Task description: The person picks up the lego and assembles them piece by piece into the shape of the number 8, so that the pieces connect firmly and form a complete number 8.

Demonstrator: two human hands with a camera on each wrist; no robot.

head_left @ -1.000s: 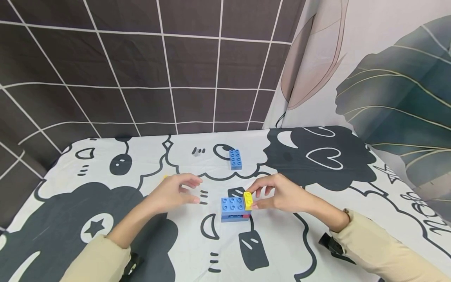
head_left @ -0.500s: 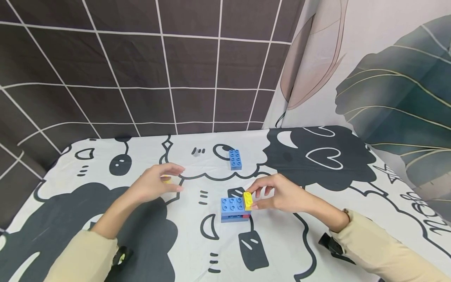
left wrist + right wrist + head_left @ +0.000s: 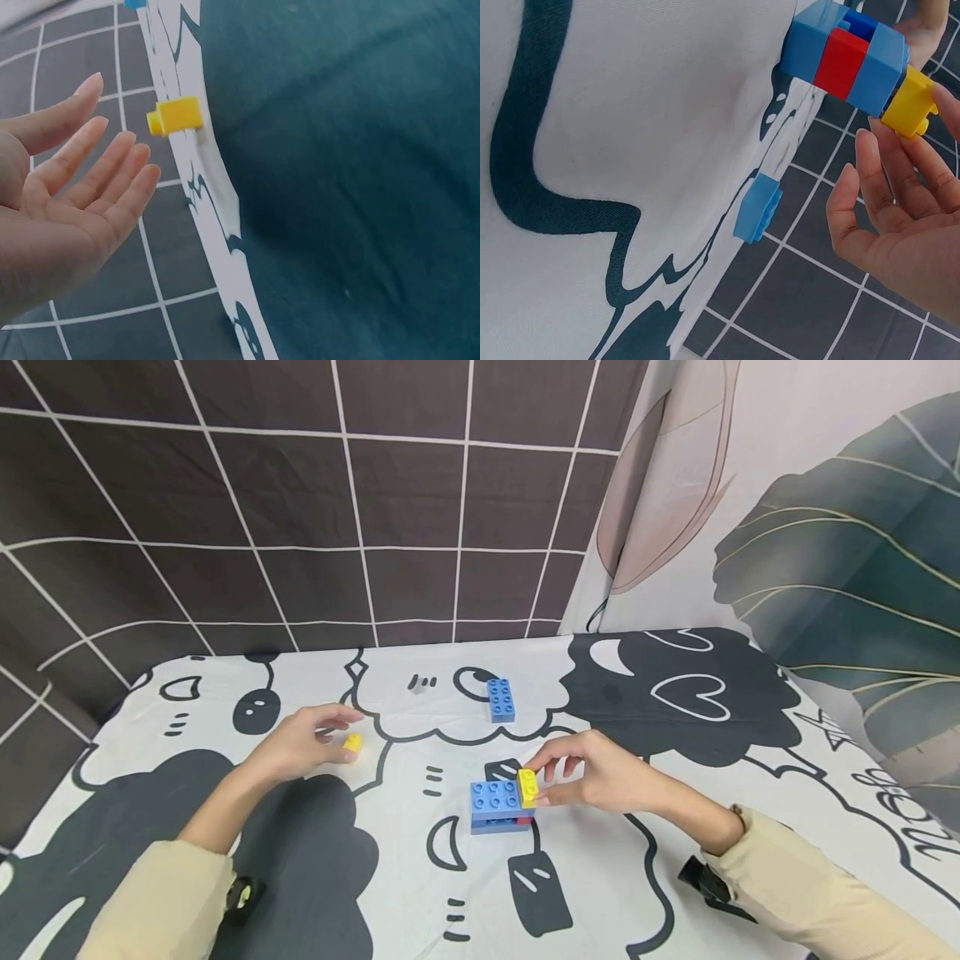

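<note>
Near the middle of the table in the head view stands a stack of blue bricks [image 3: 495, 797]. A red brick [image 3: 841, 64] sits between its blue layers, as the right wrist view shows. On the stack's right end is a small yellow brick [image 3: 528, 787], pinched between the thumb and fingers of my right hand [image 3: 600, 768]. My left hand [image 3: 303, 743] is beside another yellow brick [image 3: 354, 742] on the cloth, fingers spread and nothing held. The left wrist view shows a gap between those fingers and this yellow brick [image 3: 180, 115].
A loose blue brick [image 3: 501, 700] lies farther back, beyond the stack. The table has a black-and-white patterned cloth [image 3: 420, 893]. Behind it hangs a dark gridded curtain [image 3: 405, 493], with a leaf-print curtain [image 3: 862, 568] to the right.
My left hand has moved left and back, away from the stack and over to the loose yellow brick, which now shows more fully. My right hand and the stack stay in place.
</note>
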